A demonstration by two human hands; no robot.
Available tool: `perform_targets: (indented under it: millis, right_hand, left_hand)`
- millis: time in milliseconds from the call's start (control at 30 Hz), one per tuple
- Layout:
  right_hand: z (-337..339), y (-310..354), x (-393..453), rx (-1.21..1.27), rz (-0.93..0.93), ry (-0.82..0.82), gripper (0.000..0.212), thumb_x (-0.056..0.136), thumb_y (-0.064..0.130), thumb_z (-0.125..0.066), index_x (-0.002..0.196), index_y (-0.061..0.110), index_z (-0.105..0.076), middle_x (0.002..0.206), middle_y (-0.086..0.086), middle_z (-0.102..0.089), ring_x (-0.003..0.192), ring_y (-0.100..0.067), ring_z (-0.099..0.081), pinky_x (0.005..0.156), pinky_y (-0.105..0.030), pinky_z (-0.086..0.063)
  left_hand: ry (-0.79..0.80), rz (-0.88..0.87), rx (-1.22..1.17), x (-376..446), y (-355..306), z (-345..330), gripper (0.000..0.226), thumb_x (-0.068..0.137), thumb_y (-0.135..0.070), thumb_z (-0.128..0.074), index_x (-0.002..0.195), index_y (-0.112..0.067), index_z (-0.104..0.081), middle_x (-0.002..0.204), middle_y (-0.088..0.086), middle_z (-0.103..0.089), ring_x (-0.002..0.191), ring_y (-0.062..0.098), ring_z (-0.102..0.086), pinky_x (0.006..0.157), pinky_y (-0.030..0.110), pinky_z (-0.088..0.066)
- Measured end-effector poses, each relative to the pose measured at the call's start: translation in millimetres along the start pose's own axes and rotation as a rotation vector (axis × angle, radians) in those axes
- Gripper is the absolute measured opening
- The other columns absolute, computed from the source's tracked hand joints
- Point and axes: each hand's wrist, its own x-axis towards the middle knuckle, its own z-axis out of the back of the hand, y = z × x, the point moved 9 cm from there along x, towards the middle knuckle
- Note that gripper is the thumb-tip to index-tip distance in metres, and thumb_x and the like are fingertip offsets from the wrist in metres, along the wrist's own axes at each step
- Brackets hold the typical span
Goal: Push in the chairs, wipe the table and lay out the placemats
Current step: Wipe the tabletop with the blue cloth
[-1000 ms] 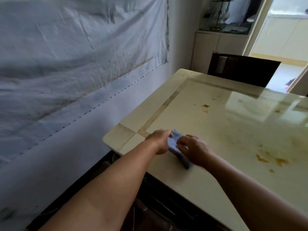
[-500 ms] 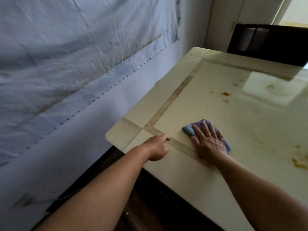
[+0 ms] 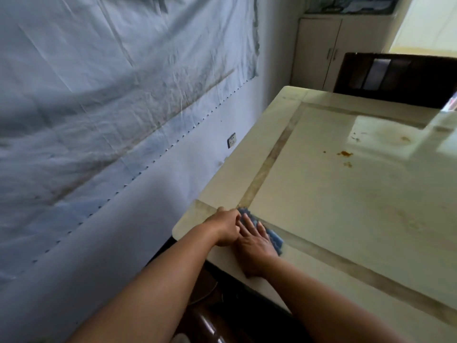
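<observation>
A glossy cream table (image 3: 346,199) with a brown inlaid border fills the right side. Orange-brown food stains (image 3: 344,153) mark its far middle. My right hand (image 3: 254,241) lies flat, fingers spread, pressing a blue cloth (image 3: 274,237) onto the table's near left corner; most of the cloth is hidden under the palm. My left hand (image 3: 226,225) rests loosely curled on the table right beside it, touching the cloth's left edge. A dark wooden chair back (image 3: 395,79) stands against the table's far edge. No placemats are in view.
A wall draped with a pale blue sheet (image 3: 111,95) runs close along the table's left side, with a power socket (image 3: 231,140) low on it. A cream cabinet (image 3: 329,50) stands in the far corner. Dark glossy wood (image 3: 210,325) shows below the table's near edge.
My right hand has slid the cloth leftward and nearer, from the inner panel to the near left corner, meeting my left hand. The camera has tilted up and left.
</observation>
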Motion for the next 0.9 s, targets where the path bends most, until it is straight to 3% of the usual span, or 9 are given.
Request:
perform_targets:
  millis: [100, 200, 333, 400, 767, 900]
  right_hand:
    - [0, 7, 27, 0.022, -0.043, -0.050, 0.056, 0.099, 0.046, -0.019, 0.150, 0.035, 0.000, 0.155, 0.009, 0.021, 0.133, -0.014, 0.033, 0.117, -0.041, 0.015]
    - [9, -2, 53, 0.101, -0.254, -0.154, 0.067, 0.083, 0.065, -0.002, 0.147, 0.045, -0.002, 0.158, 0.011, 0.016, 0.137, -0.013, 0.029, 0.115, -0.040, 0.013]
    - [18, -26, 58, 0.185, -0.553, -0.195, 0.055, 0.096, 0.054, -0.021, 0.147, 0.046, -0.001, 0.156, 0.004, 0.023, 0.143, -0.020, 0.026, 0.118, -0.043, 0.012]
    - [19, -23, 63, 0.235, -0.641, -0.222, 0.053, 0.098, 0.051, -0.017, 0.148, 0.042, 0.000, 0.157, 0.005, 0.022, 0.143, -0.018, 0.025, 0.117, -0.041, 0.013]
    - [42, -59, 105, 0.143, -0.627, -0.204, 0.055, 0.098, 0.052, -0.015, 0.147, 0.042, 0.007, 0.156, 0.012, 0.020, 0.142, -0.012, 0.023, 0.118, -0.039, 0.011]
    - [57, -89, 126, 0.139, -0.659, -0.243, 0.055, 0.098, 0.054, -0.014, 0.147, 0.042, 0.007, 0.157, 0.013, 0.019, 0.143, -0.013, 0.023, 0.118, -0.039, 0.010]
  left_hand:
    - [0.009, -0.089, -0.006, 18, 23, 16, 0.047, 0.091, -0.023, -0.045, 0.137, -0.021, -0.039, 0.140, 0.012, -0.038, 0.123, 0.030, -0.047, 0.105, 0.038, -0.039]
    - [0.047, -0.258, -0.009, 34, 37, 34, 0.049, 0.091, -0.019, -0.045, 0.140, -0.018, -0.036, 0.143, 0.012, -0.037, 0.130, 0.027, -0.041, 0.108, 0.032, -0.032]
    - [0.096, -0.408, -0.036, 35, 44, 43, 0.050, 0.093, -0.017, -0.045, 0.142, -0.013, -0.035, 0.149, 0.010, -0.036, 0.135, 0.022, -0.036, 0.113, 0.029, -0.028]
    - [0.108, -0.445, -0.010, 43, 57, 49, 0.049, 0.094, -0.018, -0.045, 0.141, -0.013, -0.036, 0.148, 0.008, -0.038, 0.135, 0.020, -0.036, 0.112, 0.028, -0.028]
    - [0.051, -0.539, 0.060, 107, 33, 80, 0.045, 0.096, -0.029, -0.041, 0.139, -0.017, -0.038, 0.144, 0.008, -0.042, 0.134, 0.026, -0.035, 0.113, 0.039, -0.030]
    - [-0.008, -0.551, 0.120, 144, 8, 83, 0.047, 0.096, -0.033, -0.039, 0.142, -0.023, -0.033, 0.149, 0.005, -0.033, 0.137, 0.026, -0.028, 0.115, 0.042, -0.024]
